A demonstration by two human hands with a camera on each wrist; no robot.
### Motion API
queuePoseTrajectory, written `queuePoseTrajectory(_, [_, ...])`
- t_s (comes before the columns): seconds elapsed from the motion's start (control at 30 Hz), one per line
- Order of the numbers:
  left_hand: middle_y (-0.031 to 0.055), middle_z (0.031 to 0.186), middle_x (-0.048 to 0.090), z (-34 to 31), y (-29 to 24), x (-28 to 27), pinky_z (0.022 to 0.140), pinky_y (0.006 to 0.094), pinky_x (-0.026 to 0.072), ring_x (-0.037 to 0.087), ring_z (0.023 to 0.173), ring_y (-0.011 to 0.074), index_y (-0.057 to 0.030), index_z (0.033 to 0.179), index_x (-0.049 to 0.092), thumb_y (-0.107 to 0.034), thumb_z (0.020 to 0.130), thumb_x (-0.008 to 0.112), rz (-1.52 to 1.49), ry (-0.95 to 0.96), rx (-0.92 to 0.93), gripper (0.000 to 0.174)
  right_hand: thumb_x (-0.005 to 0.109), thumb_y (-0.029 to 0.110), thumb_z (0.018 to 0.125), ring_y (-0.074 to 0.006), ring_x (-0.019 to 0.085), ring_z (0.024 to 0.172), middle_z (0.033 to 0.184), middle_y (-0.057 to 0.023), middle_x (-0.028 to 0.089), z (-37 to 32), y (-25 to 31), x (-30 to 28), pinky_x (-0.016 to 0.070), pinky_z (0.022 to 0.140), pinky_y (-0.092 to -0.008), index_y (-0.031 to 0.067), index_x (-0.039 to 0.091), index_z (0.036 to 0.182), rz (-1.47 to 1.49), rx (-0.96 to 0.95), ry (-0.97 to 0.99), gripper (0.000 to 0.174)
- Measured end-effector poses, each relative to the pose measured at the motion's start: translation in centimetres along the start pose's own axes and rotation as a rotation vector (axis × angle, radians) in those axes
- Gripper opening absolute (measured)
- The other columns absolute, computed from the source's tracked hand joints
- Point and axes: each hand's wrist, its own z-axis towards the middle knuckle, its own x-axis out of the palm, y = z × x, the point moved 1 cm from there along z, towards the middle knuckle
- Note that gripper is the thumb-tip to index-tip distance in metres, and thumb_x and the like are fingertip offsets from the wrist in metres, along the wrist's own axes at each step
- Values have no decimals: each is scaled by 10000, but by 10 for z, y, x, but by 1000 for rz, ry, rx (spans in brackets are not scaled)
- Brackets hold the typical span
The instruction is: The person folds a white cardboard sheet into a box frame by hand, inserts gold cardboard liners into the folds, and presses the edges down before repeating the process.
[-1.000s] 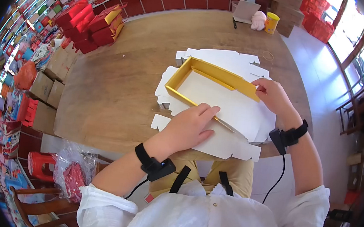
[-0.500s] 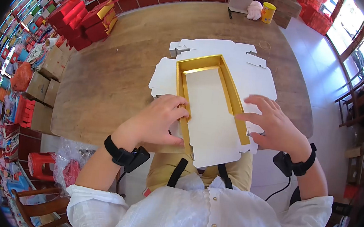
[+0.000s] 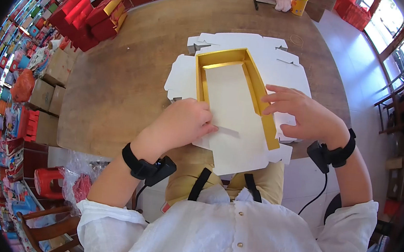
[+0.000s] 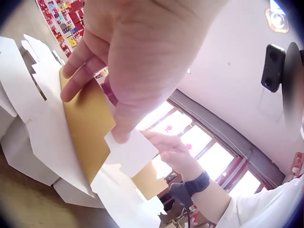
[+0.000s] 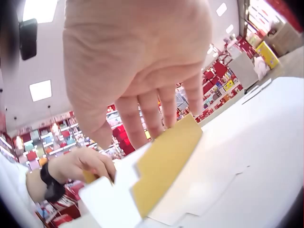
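Note:
A partly folded gold cardboard box (image 3: 259,85) with a white inside has its far end and long sides standing. Its near end lies flat toward the person. My left hand (image 3: 181,123) pinches the box's left side, and the thumb reaches inside over the white surface. In the left wrist view, fingers (image 4: 83,80) lie along the gold outer wall and the thumb is by a white flap (image 4: 130,151). At the right wall, my right hand (image 3: 305,114) has loosely extended fingers, with their tips at the top edge. Beneath the box are flat white cardboard blanks (image 3: 180,73).
The blanks lie on a wooden table (image 3: 128,85). Red boxes (image 3: 83,17) are stacked at its far left, and a yellow can (image 3: 299,4) stands at the far edge beside a pink bundle (image 3: 283,0). A wooden chair (image 3: 51,230) is at lower left.
The box has turned from slanting sideways to pointing toward the person. The right hand has released the wall end it held and moved up along the wall. The left hand now pinches the left side.

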Motion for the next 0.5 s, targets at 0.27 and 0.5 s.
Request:
queuePoseTrajectory(0.27, [121,824,644,2,5,2,757,417,522,631,826,312,-42,842,697,-179,887,639,-19,-31,63,156,649,117,742,-286,426,1354,1118,-79,646,18,-1,15,284,1161,-523,94,717,893,-123,-34,-85,168])
queuePoseTrajectory(0.5, [153,832,646,4,6,-16,719,408,497,624,806,333,-11,920,679,-162,911,628,-478,-101,-109,159,673,202,846,-219,597,1036,861,-7,627,35,10,21,318,1129,-538,118,682,783,-218,-83,-81,105])
